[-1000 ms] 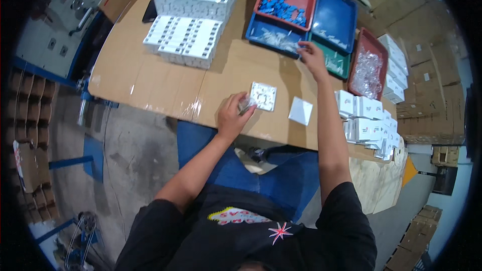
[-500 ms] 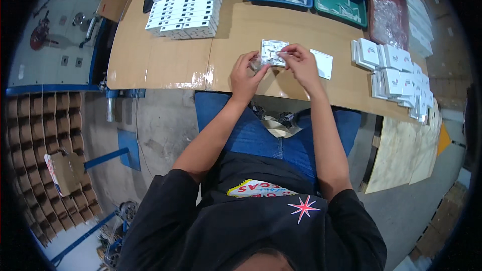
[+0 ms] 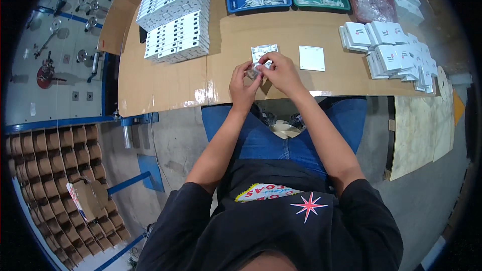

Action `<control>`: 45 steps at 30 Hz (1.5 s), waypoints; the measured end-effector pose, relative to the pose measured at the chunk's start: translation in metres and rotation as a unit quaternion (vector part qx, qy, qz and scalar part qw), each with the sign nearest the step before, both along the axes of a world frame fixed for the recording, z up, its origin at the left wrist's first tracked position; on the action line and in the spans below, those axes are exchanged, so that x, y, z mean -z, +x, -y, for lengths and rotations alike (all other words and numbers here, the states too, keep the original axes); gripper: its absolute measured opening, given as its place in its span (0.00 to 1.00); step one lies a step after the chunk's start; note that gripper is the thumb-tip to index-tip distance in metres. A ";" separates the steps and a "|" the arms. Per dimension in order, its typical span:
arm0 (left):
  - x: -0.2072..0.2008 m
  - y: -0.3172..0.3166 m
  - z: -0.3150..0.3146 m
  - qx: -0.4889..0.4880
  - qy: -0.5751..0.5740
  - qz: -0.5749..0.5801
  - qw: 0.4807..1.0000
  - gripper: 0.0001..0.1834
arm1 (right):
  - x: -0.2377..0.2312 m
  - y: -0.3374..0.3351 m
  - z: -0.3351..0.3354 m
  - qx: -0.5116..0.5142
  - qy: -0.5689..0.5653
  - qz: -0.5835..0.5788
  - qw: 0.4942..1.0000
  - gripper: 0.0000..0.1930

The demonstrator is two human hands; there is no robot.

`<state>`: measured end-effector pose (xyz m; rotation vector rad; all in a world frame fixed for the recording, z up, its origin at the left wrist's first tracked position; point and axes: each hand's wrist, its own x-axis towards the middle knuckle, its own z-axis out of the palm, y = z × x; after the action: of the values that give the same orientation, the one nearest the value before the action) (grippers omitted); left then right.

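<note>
My left hand is closed around a small clear plastic bag just over the near part of the cardboard-topped table. Thumb and forefinger of my right hand pinch together at the same bag from the right; what lies between those fingertips is too small to make out. Right behind my fingers a white square housing with small parts inside lies on the table, its lower half hidden by my hands. To the right of my right hand rests a flat white square cover plate.
White boxed units stand in a tall stack at the back left. A blue tray and a green tray hold white pieces; a red tray holds clear bags. White square packs are piled at the right.
My right hand has moved left and nearer, from over the housing to the plastic bag in my left hand. The view has shifted somewhat; the cover plate lies where it was.
</note>
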<state>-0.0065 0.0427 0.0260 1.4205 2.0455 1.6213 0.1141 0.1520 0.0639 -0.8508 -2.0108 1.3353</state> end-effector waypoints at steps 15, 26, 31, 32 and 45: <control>0.000 -0.002 -0.006 -0.028 -0.010 0.021 0.999 0.25 | 0.014 0.008 -0.018 0.034 0.004 -0.016 0.999 0.08; -0.008 -0.001 -0.004 -0.047 -0.030 0.010 0.998 0.23 | -0.006 0.049 -0.180 0.263 0.188 0.154 0.934 0.09; -0.012 0.002 -0.006 -0.047 -0.023 0.003 0.999 0.23 | -0.017 0.057 -0.280 0.233 0.239 0.218 0.917 0.09; -0.011 0.001 -0.006 -0.053 -0.017 0.002 0.998 0.23 | -0.018 0.052 -0.291 0.190 0.255 0.228 0.920 0.08; -0.008 0.000 -0.002 -0.061 -0.012 -0.067 0.996 0.22 | 0.000 0.008 -0.324 0.092 0.276 0.420 0.859 0.06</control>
<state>-0.0066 0.0447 0.0337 1.4591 2.2593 1.5804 0.1224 0.4755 0.0640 -1.4305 -2.6453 0.1852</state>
